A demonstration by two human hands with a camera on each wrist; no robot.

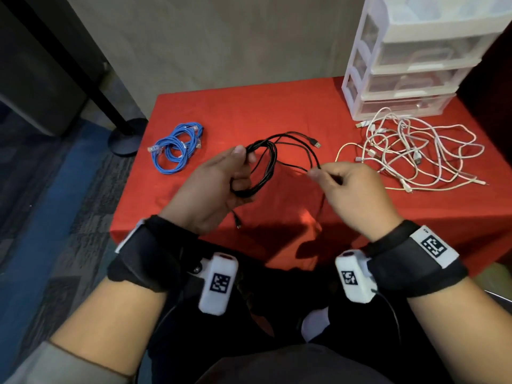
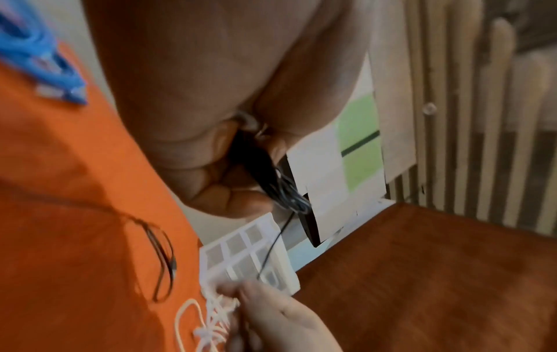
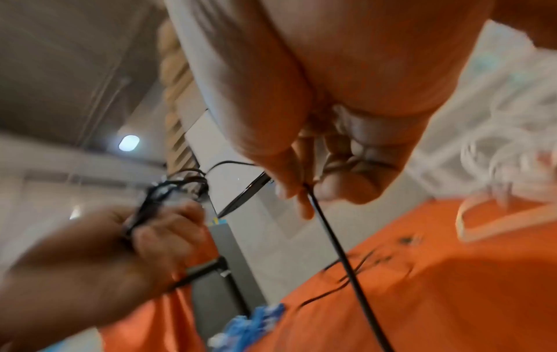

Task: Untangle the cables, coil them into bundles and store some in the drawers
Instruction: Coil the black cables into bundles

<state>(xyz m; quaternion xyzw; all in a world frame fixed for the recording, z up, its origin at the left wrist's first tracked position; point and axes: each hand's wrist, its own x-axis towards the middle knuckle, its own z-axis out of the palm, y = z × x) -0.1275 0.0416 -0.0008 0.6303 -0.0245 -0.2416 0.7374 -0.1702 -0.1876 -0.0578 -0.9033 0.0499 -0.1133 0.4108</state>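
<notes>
Hands work above a red tablecloth [image 1: 277, 112], both holding one set of black cables [image 1: 291, 151] in the air over its middle. Left hand [image 1: 219, 187] has fingers curled through a coiled loop of those cables, gripping the bundle. Right hand [image 1: 352, 189] pinches a loose black strand between thumb and fingertips, just right of the loop. Left of the black cables, coiled blue cables [image 1: 177, 148] lie on the cloth. Right of them sprawls a tangle of white cables [image 1: 415, 151], and behind that tangle stands a clear plastic drawer unit [image 1: 410, 65], drawers closed.
</notes>
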